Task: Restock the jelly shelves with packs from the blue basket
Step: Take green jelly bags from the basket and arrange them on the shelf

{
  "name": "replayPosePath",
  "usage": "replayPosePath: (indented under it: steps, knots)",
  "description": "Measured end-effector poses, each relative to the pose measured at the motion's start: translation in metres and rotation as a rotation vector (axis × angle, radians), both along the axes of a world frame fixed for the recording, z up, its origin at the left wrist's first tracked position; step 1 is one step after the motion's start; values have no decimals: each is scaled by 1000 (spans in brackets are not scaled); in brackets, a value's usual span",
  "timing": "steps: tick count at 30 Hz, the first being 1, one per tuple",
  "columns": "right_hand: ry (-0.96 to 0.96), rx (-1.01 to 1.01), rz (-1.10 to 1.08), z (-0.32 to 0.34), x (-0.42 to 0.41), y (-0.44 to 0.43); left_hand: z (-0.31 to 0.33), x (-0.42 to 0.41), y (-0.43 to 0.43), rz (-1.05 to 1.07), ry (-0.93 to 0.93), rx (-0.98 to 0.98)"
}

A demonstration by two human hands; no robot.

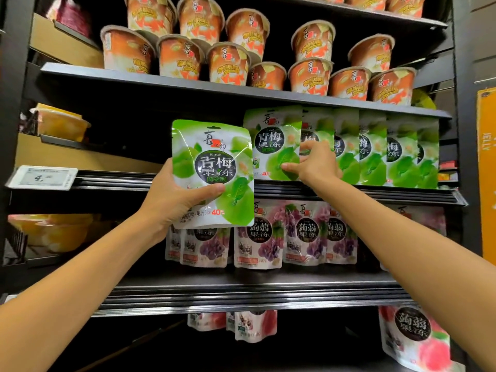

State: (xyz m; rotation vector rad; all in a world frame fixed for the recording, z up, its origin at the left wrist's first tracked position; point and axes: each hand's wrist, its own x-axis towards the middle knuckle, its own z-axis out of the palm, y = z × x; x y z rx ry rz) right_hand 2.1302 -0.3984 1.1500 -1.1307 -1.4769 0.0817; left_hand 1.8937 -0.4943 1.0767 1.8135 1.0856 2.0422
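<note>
The left hand [174, 202] was clamped on a green jelly pack [212, 167] at its lower left edge. The thumb lay across the front face and the fingers were hidden behind the pack. This held pack stood upright in the air in front of the middle shelf [120, 181], crossing the shelf's front rail and not resting on the shelf.

The right hand [315, 163] pinched the leftmost shelved green pack [271, 140] at its right edge, with the thumb on the front face and the fingers behind. That pack stood on the middle shelf, just right of the held pack; whether the two touched could not be told.

A row of green packs [375, 151] continued rightward along the middle shelf. Above the middle shelf stood stacked orange cups [228, 60], and below it stood purple packs [268, 234]. A price tag [40, 177] hung at the left end of the middle shelf's rail.
</note>
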Motion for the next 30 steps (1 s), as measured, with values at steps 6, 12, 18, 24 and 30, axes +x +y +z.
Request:
replayPosePath:
  steps: [6, 12, 18, 24, 30]
  knots:
    - [75, 124, 72, -5, 5, -1, 14, 8, 2, -11, 10, -30]
    - [55, -37, 599, -3, -12, -31, 36, 17, 7, -77, 40, -71]
    - [111, -229, 724, 7, -24, -44, 57, 24, 17, -37, 39, -153]
    - [353, -255, 690, 18, -36, -39, 61, 35, 21, 322, -5, -77]
    - [302, -129, 469, 22, -51, -26, 35, 46, 22, 501, 433, 44]
